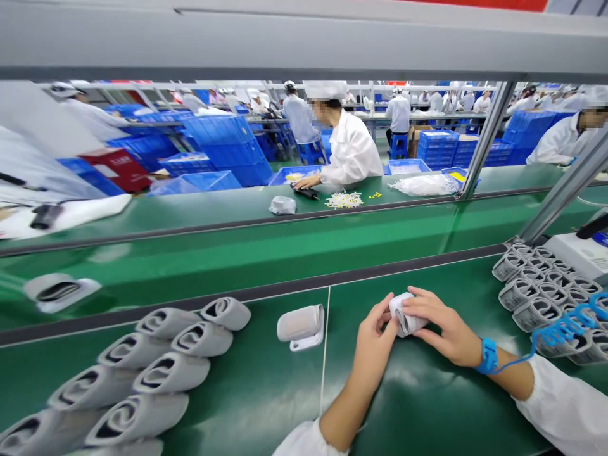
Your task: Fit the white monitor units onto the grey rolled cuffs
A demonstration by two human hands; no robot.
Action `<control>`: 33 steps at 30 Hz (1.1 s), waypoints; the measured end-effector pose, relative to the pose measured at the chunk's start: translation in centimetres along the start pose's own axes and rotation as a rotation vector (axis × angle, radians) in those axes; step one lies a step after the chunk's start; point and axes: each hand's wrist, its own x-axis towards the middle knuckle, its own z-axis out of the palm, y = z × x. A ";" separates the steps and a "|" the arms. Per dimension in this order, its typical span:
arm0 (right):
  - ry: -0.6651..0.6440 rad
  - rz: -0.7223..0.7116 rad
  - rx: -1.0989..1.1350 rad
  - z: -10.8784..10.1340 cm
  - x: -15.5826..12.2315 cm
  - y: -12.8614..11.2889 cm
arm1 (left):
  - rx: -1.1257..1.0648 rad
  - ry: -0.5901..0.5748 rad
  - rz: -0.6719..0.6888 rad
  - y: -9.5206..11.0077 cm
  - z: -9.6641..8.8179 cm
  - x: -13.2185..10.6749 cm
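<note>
Rolled grey cuff (406, 315) sits btwn your hands, out on the green bench (418, 411); can't tell if it touches the surface. Left hand (375, 345): forearm comes up from the bottom, fingers together, cupped round the cuff's left end. Right hand (444, 328): forearm comes in from the right, fingers slightly spread across the top, pressing the roll toward your left hand. White sleeves (560, 411) on both arms, blue wrist strap (487, 356) on the right wrist, w/ coiled blue cord (563, 327) running right.

Just left of the cuff: flat folded cuff (301, 326). Further left: rolled grey cuffs (152, 373) lying in a stack. Right of it: more rolled cuffs (532, 294) standing on end, white machine (577, 253) behind them.

Beyond the cuff, across the green belt (237, 253): co-worker (351, 142) in white, their hand (306, 182) on a black tool (304, 191), small white parts (344, 200) and clear bag (424, 185) alongside. Blue crates (218, 142) further back.
</note>
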 end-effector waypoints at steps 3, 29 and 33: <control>-0.022 0.000 -0.018 -0.2 0.0 -0.1 | -0.040 -0.019 -0.012 -0.4 0.1 0.2; 0.029 0.708 0.678 -1.0 0.6 1.5 | -0.083 -0.197 -0.151 2.2 0.2 0.4; -0.014 0.727 0.662 -0.8 0.7 1.7 | -0.075 -0.282 -0.182 1.8 -0.5 0.9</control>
